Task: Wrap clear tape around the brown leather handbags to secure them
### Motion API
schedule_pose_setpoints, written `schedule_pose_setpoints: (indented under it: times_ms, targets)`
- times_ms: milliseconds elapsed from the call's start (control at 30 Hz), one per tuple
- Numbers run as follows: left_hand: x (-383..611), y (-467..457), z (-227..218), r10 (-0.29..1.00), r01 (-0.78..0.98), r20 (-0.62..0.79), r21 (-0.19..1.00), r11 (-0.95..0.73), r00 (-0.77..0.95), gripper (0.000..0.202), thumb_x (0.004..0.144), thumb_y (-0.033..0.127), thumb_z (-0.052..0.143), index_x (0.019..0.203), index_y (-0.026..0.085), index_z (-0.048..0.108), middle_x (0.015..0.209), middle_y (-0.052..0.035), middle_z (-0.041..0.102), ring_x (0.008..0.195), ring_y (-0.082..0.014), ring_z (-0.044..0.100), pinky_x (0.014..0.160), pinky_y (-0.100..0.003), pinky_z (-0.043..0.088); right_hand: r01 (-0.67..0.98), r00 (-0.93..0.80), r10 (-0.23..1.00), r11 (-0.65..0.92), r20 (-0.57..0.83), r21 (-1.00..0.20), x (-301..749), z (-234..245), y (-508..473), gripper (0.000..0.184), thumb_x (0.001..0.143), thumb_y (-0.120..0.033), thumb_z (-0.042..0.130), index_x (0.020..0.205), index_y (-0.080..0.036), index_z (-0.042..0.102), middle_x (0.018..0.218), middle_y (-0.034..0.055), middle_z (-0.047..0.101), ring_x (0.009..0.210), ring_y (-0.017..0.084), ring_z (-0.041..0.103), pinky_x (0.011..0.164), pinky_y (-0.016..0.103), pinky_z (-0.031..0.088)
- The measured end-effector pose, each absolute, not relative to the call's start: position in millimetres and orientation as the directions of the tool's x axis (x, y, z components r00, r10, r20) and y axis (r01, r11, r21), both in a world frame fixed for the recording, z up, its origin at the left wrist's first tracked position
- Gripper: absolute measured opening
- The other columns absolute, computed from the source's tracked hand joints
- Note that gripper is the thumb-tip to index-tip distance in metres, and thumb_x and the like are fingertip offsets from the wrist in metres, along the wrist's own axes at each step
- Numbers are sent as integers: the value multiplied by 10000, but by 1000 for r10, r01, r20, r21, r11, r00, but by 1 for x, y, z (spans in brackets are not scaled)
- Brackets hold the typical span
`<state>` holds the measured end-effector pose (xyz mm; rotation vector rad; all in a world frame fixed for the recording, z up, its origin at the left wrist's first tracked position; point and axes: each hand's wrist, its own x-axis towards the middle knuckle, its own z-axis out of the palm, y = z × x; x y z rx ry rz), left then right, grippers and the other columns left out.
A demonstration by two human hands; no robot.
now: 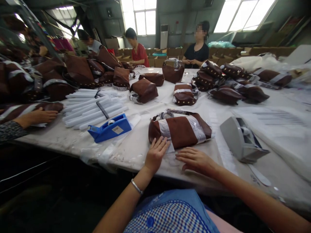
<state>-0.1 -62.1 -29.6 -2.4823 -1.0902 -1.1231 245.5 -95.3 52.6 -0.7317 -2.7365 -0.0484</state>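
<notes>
A brown handbag [182,131] lies on its side in front of me, with pale wrapping bands around both ends and its wrapped strap along the far edge. My left hand [156,153] rests on the bag's near left part, over the left band, fingers stretched out. Just below the bag's near edge is my right hand [196,160], fingers extended and nothing in them; whether its fingertips touch the bag I cannot tell. To the left stands a blue tape dispenser [110,127], and to the right a grey tape dispenser [243,139].
White rolled tubes [93,108] lie behind the blue dispenser. More brown bags [143,90] are spread and piled across the white table [136,152]. At the left a co-worker's hand [39,116] rests on another bag. White sheets [279,129] cover the right side. People stand opposite.
</notes>
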Motion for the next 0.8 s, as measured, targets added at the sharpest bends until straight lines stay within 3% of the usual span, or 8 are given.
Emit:
schedule_pose_setpoints:
  times_ms: [100, 233, 433, 800]
  targets:
    - [0, -63, -29, 556, 704, 699, 107, -702, 449, 457, 954, 93, 498, 1403, 178, 514, 1466, -71, 527, 1391, -279, 454, 1138, -530, 431, 508, -836, 496, 861, 234, -12, 249, 35, -109, 405, 1008, -282, 517, 1403, -195, 546, 1306, 98, 660, 1172, 230, 633, 972, 392, 553]
    - [-1, -63, -29, 555, 704, 696, 99, -703, 456, 474, 944, 85, 510, 1410, 170, 505, 1466, -79, 527, 1401, -273, 441, 1136, -534, 433, 494, -841, 450, 865, 301, 85, 239, 22, -99, 378, 1016, -132, 419, 1354, -169, 583, 1289, 95, 671, 1180, 223, 631, 950, 372, 567]
    - [0, -62, -30, 543, 709, 707, 82, -700, 454, 490, 947, 75, 493, 1426, 175, 489, 1482, -78, 507, 1426, -256, 406, 1150, -528, 421, 433, -821, 336, 893, 462, 119, 223, 14, -92, 266, 1005, -130, 461, 1145, -128, 686, 1069, 101, 753, 1019, 207, 705, 891, 347, 600]
    - [0, -64, -28, 504, 709, 730, 38, -704, 462, 547, 946, 61, 474, 1481, 160, 409, 1526, -85, 447, 1470, -255, 317, 1159, -497, 421, 421, -810, 347, 905, 472, 58, 220, 15, -109, 295, 1021, -148, 419, 1184, -134, 664, 1100, 100, 749, 1022, 192, 711, 899, 330, 601]
